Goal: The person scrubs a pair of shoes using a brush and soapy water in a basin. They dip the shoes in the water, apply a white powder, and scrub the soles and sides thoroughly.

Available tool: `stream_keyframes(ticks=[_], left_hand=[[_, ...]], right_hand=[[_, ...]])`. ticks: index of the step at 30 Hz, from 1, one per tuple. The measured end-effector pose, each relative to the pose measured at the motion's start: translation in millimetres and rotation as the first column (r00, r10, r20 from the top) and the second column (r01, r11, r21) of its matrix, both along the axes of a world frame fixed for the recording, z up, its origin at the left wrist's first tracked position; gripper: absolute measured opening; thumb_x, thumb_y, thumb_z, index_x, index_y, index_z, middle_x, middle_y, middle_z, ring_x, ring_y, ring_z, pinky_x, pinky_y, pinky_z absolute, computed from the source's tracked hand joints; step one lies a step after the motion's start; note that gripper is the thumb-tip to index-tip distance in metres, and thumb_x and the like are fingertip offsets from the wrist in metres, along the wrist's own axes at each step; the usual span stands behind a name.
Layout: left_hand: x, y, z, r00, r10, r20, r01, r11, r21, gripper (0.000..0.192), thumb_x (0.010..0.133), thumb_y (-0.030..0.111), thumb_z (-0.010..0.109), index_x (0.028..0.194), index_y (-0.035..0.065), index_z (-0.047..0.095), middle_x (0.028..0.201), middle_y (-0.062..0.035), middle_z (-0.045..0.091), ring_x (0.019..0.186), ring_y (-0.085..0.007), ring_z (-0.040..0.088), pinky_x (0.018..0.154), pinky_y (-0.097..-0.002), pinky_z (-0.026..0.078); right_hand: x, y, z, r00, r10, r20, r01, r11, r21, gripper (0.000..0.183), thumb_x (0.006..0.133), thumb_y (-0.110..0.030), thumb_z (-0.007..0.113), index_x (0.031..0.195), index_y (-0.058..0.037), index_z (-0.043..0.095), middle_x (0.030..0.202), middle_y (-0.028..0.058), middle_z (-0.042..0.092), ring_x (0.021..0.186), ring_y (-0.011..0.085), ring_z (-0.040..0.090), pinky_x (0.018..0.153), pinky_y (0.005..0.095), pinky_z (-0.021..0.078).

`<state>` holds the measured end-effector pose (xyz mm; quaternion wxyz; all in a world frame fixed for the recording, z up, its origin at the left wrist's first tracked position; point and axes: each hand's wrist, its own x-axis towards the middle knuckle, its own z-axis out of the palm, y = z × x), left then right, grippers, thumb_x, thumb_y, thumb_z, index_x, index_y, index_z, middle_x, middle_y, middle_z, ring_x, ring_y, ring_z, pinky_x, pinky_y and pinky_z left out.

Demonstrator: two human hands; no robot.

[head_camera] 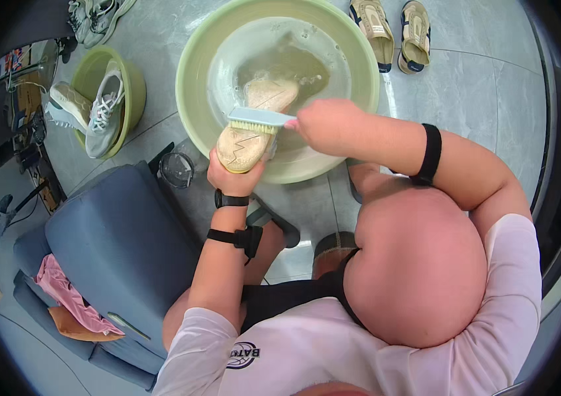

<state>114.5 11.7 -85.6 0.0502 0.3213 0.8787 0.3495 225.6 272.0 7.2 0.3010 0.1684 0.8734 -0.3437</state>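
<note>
My left hand (235,174) grips one end of a shoe (241,151), its pale cream sole turned up and marked with a zigzag groove. In my right hand (329,124) is the handle of a light blue scrub brush (259,117). Its yellowish bristles lie against the middle of the sole. The shoe is held over a large pale green basin (189,84) of cloudy water (285,62), its far end at the water with some foam around it. The shoe's upper is mostly hidden beneath the sole.
Left of the basin, a green bucket (137,94) holds white sneakers (104,116). Grey sneakers (95,22) lie at the upper left. Beige slip-on shoes (415,39) stand at the upper right. A blue sofa (117,227) is close on my left, with a clear container (176,168) beside it.
</note>
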Motion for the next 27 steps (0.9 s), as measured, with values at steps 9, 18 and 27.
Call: stream_keyframes(ticks=[9, 18, 27], left_hand=[[3.4, 1.6, 4.6, 0.994, 0.058, 0.095, -0.052, 0.997, -0.065, 0.078, 0.055, 0.026, 0.101, 0.120, 0.0041, 0.064, 0.110, -0.0148, 0.077, 0.098, -0.0303, 0.077, 0.088, -0.0411, 0.061], [0.7, 0.0, -0.8, 1.000, 0.024, 0.002, -0.024, 1.000, -0.009, 0.083, 0.052, 0.039, 0.101, 0.119, 0.0061, 0.062, 0.097, -0.0122, 0.078, 0.083, -0.0340, 0.077, 0.074, -0.0442, 0.062], [-0.6, -1.4, -2.6, 1.000, -0.007, 0.009, 0.007, 1.000, 0.028, 0.082, 0.052, 0.034, 0.100, 0.119, 0.0060, 0.063, 0.097, -0.0126, 0.078, 0.084, -0.0343, 0.077, 0.074, -0.0433, 0.062]], right_hand=[[-10.6, -6.7, 2.5, 0.996, 0.050, -0.069, -0.049, 0.999, 0.019, 0.057, 0.114, -0.044, 0.041, 0.099, -0.0007, 0.076, 0.095, 0.0227, 0.076, 0.092, 0.0426, 0.074, 0.082, 0.0538, 0.0597], [-11.0, -7.6, 2.5, 0.997, 0.044, -0.062, -0.044, 0.999, 0.004, 0.056, 0.114, -0.045, 0.042, 0.100, -0.0024, 0.076, 0.097, 0.0220, 0.076, 0.092, 0.0417, 0.074, 0.080, 0.0546, 0.0593], [-4.6, -4.9, 6.0, 0.995, 0.073, -0.068, -0.069, 0.996, 0.062, 0.055, 0.114, -0.043, 0.042, 0.098, -0.0025, 0.077, 0.094, 0.0208, 0.076, 0.087, 0.0401, 0.075, 0.075, 0.0526, 0.0594]])
